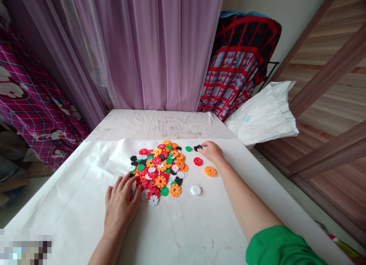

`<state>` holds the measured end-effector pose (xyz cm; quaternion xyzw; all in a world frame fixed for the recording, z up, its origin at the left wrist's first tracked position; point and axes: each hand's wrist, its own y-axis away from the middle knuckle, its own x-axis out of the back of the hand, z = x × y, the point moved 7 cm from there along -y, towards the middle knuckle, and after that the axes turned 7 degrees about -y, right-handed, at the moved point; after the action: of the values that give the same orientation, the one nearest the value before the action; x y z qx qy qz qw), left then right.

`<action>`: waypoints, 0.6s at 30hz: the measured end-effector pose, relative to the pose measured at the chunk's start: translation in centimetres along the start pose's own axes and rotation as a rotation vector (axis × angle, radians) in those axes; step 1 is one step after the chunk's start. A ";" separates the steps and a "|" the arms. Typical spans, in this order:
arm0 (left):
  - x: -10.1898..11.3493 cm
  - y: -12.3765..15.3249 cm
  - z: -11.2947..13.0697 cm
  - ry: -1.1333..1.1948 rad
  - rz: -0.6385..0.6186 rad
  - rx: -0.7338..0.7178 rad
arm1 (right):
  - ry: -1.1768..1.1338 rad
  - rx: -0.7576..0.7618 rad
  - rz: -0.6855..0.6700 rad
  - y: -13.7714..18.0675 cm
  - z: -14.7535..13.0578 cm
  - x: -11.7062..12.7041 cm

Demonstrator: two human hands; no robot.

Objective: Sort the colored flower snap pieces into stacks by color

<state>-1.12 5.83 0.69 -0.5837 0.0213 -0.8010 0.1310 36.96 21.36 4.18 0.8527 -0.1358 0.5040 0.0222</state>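
Observation:
A pile of flat plastic snowflake discs (pixel 160 168) in red, orange, green, white and black lies on a white sheet (pixel 85 196) over the table. My left hand (pixel 120 204) rests flat beside the pile's near-left edge, fingers spread and touching the discs. My right hand (pixel 211 151) reaches past the pile's far right side, its fingertips pinched on a black disc (pixel 198 147). Loose discs lie apart from the pile: green (pixel 188 148), red (pixel 198 161), orange (pixel 210 171) and white (pixel 195 190).
A purple curtain (pixel 143 48) hangs behind the table. A red patterned cloth (pixel 237 63) and a white bag (pixel 263 114) sit at the back right. A pink patterned cover (pixel 31 93) is at the left, wooden flooring (pixel 328 105) at the right.

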 end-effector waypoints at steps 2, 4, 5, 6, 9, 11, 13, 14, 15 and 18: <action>0.0 0.0 -0.1 -0.003 0.010 0.009 | 0.022 0.017 -0.014 -0.7 0.1 -0.7; 0.0 0.1 -0.1 0.004 0.023 0.014 | 0.043 0.042 -0.016 -1.0 -0.1 -1.2; 0.0 0.1 -0.1 0.008 0.028 0.015 | 0.053 0.052 -0.015 -1.0 -0.1 -1.4; 0.0 0.1 -0.2 0.011 0.033 0.014 | 0.062 0.057 -0.015 -1.1 -0.2 -1.6; -0.2 0.1 -0.3 0.009 0.031 0.009 | 0.084 0.062 -0.012 -1.2 -0.2 -1.8; -0.2 0.0 -0.3 0.001 0.026 0.002 | 0.088 0.071 -0.010 -1.1 -0.3 -1.7; -0.2 0.0 -0.3 -0.005 0.024 -0.001 | 0.079 0.085 -0.013 -0.6 -0.4 -1.4; -0.2 0.0 -0.3 -0.006 0.023 -0.002 | 0.071 0.094 -0.018 -0.2 -0.5 -1.2; -0.2 0.0 -0.3 -0.007 0.022 -0.002 | 0.062 0.105 -0.023 0.4 -0.6 -1.0; -0.1 0.0 -0.1 -0.005 0.022 0.009 | 0.048 0.152 -0.052 2.9 -1.4 -0.2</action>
<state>-1.21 5.82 0.54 -0.5850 0.0238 -0.7981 0.1425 34.97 18.86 4.39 0.8428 -0.0743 0.5325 -0.0260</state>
